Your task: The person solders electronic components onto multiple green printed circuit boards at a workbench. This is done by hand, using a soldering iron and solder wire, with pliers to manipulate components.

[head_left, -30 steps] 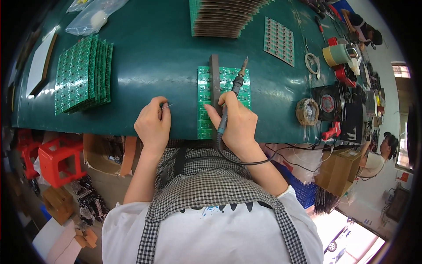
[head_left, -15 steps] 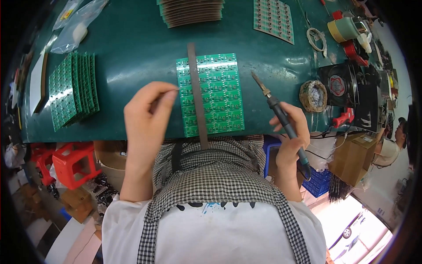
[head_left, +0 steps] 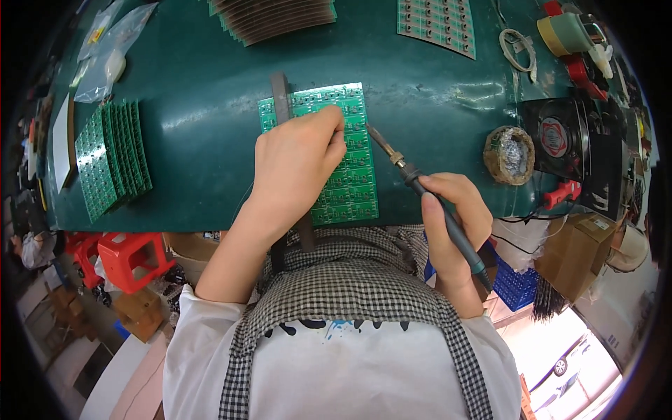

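A green circuit board panel (head_left: 357,178) with rows of small parts lies at the table's front edge. Across its left side runs a long dark bar (head_left: 281,98), partly covered by my left hand (head_left: 297,157). That hand is closed in a pinch over the panel's middle. A thin wire (head_left: 246,194) runs up beside my left wrist into the hand; its tip at the fingers is hidden. In my right hand (head_left: 455,217) is a soldering iron (head_left: 448,220), held like a pen. The iron's tip points up and left, at the panel's right edge near my left fingertips.
Stacked green panels (head_left: 115,157) stand on the left, near a plastic bag (head_left: 115,59). At the far side are a stack of boards (head_left: 276,21) and another panel (head_left: 437,24). A round tin (head_left: 509,155), a black boxy device (head_left: 556,133) and a cable coil (head_left: 518,49) sit right.
My left hand has moved right, from beside the panel to over it. The soldering iron has shifted left, its tip now at the panel's edge. The panel appears slightly further left in view.
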Available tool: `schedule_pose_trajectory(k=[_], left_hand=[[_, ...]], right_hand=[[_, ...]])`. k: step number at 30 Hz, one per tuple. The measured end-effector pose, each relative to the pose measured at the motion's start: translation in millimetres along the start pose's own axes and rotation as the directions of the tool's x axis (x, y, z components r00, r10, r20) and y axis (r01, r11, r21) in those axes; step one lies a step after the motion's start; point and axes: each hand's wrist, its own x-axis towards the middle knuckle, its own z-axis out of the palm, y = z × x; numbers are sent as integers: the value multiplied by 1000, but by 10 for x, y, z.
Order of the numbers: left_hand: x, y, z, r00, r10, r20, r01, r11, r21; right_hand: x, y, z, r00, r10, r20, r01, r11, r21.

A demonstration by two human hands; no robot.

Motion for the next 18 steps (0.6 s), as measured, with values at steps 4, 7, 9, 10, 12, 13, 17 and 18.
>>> schedule_pose_trajectory(k=[4, 7, 9, 10, 12, 13, 17, 18], left_hand=[[15, 12, -16, 995, -61, 74, 59, 998, 34], [5, 29, -41, 993, -68, 100, 64, 997, 46], [-2, 31, -53, 992, -55, 112, 49, 997, 63], [-6, 23, -58, 991, -45, 122, 35, 996, 82], [-16, -14, -34, 998, 11, 55, -13, 999, 33], [-24, -28, -20, 998, 65, -15, -65, 998, -15], [20, -48, 17, 998, 47, -29, -47, 999, 12], [35, -32, 0, 999, 28, -17, -28, 999, 20]], right_hand=[[26, 25, 40, 1000, 9, 12, -9, 1000, 2], [60, -21, 89, 997, 71, -11, -71, 997, -22], [74, -30, 99, 995, 97, -21, -97, 995, -15], [82, -25, 108, 992, 120, -29, -120, 993, -4], [84, 10, 117, 995, 90, -39, -90, 996, -9], [80, 20, 117, 997, 61, -49, -62, 998, -16], [73, 23, 116, 995, 94, -45, -94, 996, 5], [78, 2, 116, 992, 116, -46, -116, 993, 1]])
